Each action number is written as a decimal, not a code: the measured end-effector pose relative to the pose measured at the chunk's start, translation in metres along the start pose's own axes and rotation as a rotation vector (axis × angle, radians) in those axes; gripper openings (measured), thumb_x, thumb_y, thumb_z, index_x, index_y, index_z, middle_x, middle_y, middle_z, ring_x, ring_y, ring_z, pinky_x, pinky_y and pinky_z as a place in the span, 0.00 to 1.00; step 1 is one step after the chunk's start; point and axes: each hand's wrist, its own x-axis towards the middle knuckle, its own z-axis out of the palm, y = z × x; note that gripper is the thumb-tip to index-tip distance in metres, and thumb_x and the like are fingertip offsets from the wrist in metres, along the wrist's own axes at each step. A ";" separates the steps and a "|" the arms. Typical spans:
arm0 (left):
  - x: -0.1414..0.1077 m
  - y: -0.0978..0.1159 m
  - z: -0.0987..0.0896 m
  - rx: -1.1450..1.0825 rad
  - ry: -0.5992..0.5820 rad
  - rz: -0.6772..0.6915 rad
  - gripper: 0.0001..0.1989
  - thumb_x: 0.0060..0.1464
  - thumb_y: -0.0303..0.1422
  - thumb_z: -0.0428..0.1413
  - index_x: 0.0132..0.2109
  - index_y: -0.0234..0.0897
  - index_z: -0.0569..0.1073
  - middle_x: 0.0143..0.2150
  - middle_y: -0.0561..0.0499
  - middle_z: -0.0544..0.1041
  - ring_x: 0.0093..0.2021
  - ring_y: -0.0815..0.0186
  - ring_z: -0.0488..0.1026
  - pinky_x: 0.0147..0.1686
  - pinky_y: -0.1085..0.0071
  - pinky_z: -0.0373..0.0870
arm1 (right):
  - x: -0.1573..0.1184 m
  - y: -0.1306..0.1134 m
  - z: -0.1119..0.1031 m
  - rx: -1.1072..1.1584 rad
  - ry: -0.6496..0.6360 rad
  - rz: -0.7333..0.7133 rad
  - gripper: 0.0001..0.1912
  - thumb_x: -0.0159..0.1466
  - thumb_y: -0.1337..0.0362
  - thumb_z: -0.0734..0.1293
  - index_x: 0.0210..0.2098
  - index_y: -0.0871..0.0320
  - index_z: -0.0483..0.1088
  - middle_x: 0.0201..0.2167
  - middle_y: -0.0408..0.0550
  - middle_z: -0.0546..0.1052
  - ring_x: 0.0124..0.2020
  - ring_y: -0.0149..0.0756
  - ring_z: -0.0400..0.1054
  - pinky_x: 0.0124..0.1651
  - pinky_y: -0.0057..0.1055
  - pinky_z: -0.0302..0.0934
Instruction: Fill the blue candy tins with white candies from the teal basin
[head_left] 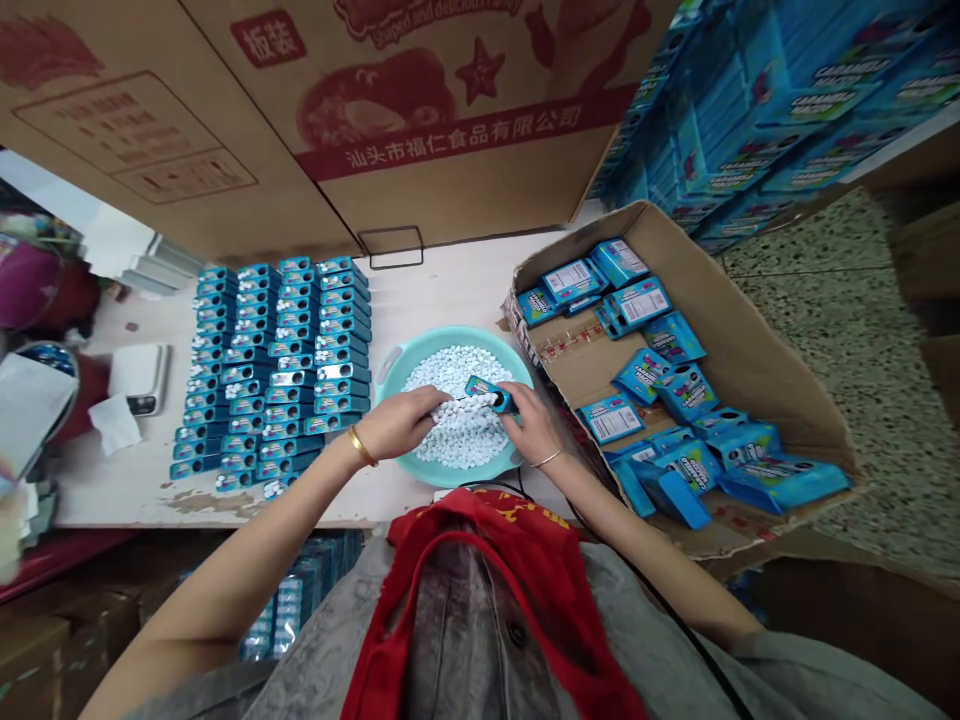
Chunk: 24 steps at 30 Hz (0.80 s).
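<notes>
A shallow turquoise basin (385, 382) holds a heap of small round white candies (461, 450). Over it, my right hand (534, 424) grips a small blue candy box (486, 388), tilted with its round hole toward me. My left hand (405, 420) is closed on what looks like a narrow scoop (472, 406), mostly hidden under white candies. The candies on it reach up to the box's hole. Left of the basin, several rows of blue boxes (281, 370) stand packed together, some with white candies showing at their holes.
To the right, an open cardboard carton (577, 375) holds loose blue boxes. Large printed cartons (457, 205) stand behind the table, with stacked blue boxes (750, 130) at the back right. A white device (139, 375) sits at the left. A black cable (637, 575) runs by my right arm.
</notes>
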 end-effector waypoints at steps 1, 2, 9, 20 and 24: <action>0.003 0.008 -0.004 0.073 -0.041 -0.031 0.16 0.60 0.26 0.47 0.54 0.35 0.68 0.49 0.43 0.74 0.49 0.59 0.72 0.49 0.62 0.70 | 0.000 0.000 0.003 -0.014 -0.011 -0.023 0.26 0.59 0.73 0.60 0.56 0.53 0.65 0.52 0.53 0.73 0.55 0.47 0.66 0.60 0.49 0.61; 0.007 0.017 -0.007 0.144 -0.081 -0.067 0.16 0.60 0.25 0.46 0.53 0.35 0.68 0.48 0.43 0.74 0.48 0.58 0.73 0.48 0.62 0.70 | -0.001 0.001 0.007 -0.025 -0.018 -0.041 0.27 0.58 0.73 0.59 0.56 0.53 0.65 0.52 0.53 0.73 0.56 0.47 0.66 0.61 0.50 0.60; 0.014 0.073 -0.011 0.347 -0.085 -0.204 0.14 0.62 0.23 0.43 0.49 0.34 0.69 0.40 0.42 0.72 0.42 0.59 0.74 0.43 0.62 0.71 | -0.004 0.003 0.017 -0.010 -0.036 -0.065 0.28 0.58 0.74 0.59 0.58 0.53 0.64 0.53 0.53 0.72 0.57 0.47 0.65 0.61 0.52 0.60; 0.043 -0.055 0.056 0.305 0.083 -0.387 0.19 0.61 0.21 0.42 0.57 0.37 0.65 0.52 0.42 0.68 0.53 0.57 0.67 0.49 0.63 0.68 | 0.003 0.007 0.005 0.040 0.149 0.113 0.19 0.63 0.61 0.63 0.54 0.54 0.65 0.50 0.54 0.74 0.52 0.46 0.69 0.56 0.45 0.64; 0.057 -0.072 0.112 0.240 -0.025 -0.319 0.21 0.60 0.20 0.41 0.57 0.36 0.64 0.55 0.40 0.67 0.56 0.56 0.63 0.52 0.61 0.67 | 0.007 0.005 -0.001 0.100 0.201 0.194 0.20 0.62 0.56 0.66 0.53 0.54 0.65 0.49 0.53 0.75 0.50 0.45 0.70 0.55 0.44 0.64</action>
